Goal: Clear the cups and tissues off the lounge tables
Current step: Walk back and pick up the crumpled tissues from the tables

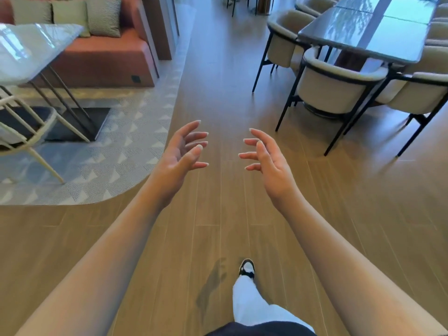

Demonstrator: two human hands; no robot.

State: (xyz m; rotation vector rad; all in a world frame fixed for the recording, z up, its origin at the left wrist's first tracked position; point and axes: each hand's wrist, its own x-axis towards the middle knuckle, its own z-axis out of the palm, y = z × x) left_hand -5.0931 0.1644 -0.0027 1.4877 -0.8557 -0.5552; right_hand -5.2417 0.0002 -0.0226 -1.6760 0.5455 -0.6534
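At ten o'clock, a glass-topped lounge table (31,52) stands before a terracotta sofa (106,59). Centre: left hand (180,155) and right hand (268,161), fingers spread wide, holding nothing. At two o'clock, a dark dining table (378,37); cups and tissues not discernible.

Wood-plank floor (218,69) runs far ahead; a patterned rug (126,146), terracotta sofa (101,57) and glossy worktop (29,49) lie left, a dark dining table (378,37) with cream chairs (334,90) right.
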